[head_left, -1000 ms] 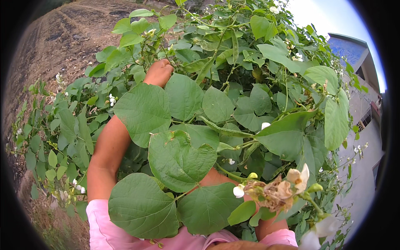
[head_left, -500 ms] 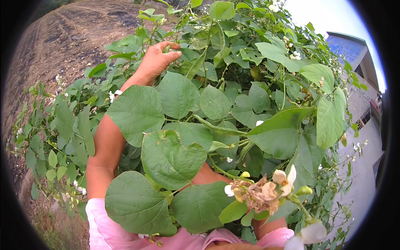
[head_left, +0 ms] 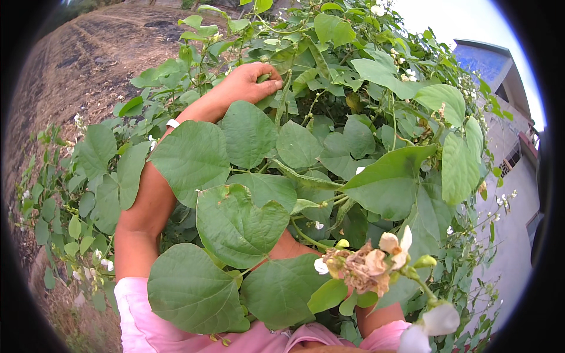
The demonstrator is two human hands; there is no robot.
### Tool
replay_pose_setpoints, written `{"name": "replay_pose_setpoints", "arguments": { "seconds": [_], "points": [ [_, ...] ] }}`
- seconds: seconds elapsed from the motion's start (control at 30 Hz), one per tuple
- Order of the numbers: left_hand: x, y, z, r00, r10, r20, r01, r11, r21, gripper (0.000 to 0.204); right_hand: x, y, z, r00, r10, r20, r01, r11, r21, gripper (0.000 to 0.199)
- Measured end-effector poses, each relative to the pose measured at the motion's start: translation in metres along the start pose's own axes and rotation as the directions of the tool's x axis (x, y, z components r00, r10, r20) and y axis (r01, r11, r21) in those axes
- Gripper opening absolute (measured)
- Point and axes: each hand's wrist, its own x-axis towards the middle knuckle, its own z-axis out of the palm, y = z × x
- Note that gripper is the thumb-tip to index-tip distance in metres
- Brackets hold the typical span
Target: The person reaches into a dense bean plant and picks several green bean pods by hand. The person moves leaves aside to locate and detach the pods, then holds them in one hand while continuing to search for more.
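Observation:
My left hand [head_left: 244, 82] reaches far up into a leafy bean vine [head_left: 353, 117]. Its fingers are curled around a small green piece [head_left: 263, 77], a pod or a stem, near the top of the plant. The bare left forearm [head_left: 144, 206] runs down to a pink sleeve [head_left: 135, 312] and is partly covered by big heart-shaped leaves [head_left: 235, 223]. Only a bit of my right forearm [head_left: 285, 250] shows between the leaves. The right hand itself is hidden in the foliage.
A long green pod [head_left: 306, 177] hangs among the leaves at centre. White and dried blossoms [head_left: 376, 259] stand close to the camera at lower right. Bare ploughed soil [head_left: 76, 65] lies to the left; a building with a blue roof [head_left: 494, 65] stands at right.
My left hand has moved right and deeper into the vine top. Its fingers were spread half a second ago and have now closed on the green piece.

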Motion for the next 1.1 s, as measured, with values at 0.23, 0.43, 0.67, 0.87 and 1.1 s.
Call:
{"name": "replay_pose_setpoints", "arguments": {
  "seconds": [0.23, 0.43, 0.67, 0.87, 1.1],
  "points": [
    [-0.016, 0.006, -0.011, 0.977, -0.203, 0.067, 0.209, 0.973, -0.096, 0.021, -0.002, 0.006, 0.003, 1.0, 0.015, 0.003, -0.015, 1.0, 0.004, 0.023],
    [-0.028, 0.004, -0.01, 0.973, -0.205, 0.104, 0.228, 0.919, -0.321, 0.016, -0.001, 0.0, -0.007, 1.0, 0.02, 0.007, -0.02, 1.0, -0.023, 0.023],
    [-0.035, -0.016, 0.0, 0.979, -0.198, 0.042, 0.193, 0.852, -0.487, 0.026, 0.014, -0.01, -0.002, 0.996, -0.058, 0.067, 0.059, 0.998, -0.018, 0.022],
    [-0.032, -0.019, 0.018, 0.986, -0.164, 0.014, 0.151, 0.866, -0.476, 0.027, 0.033, -0.03, 0.004, 0.98, -0.138, 0.142, 0.143, 0.989, -0.026, 0.022],
    [-0.05, -0.004, 0.002, 0.875, -0.372, -0.311, 0.156, 0.823, -0.547, 0.022, 0.063, -0.047, 0.02, 0.957, -0.203, 0.205, 0.213, 0.976, -0.031, 0.022]
  ]
}}
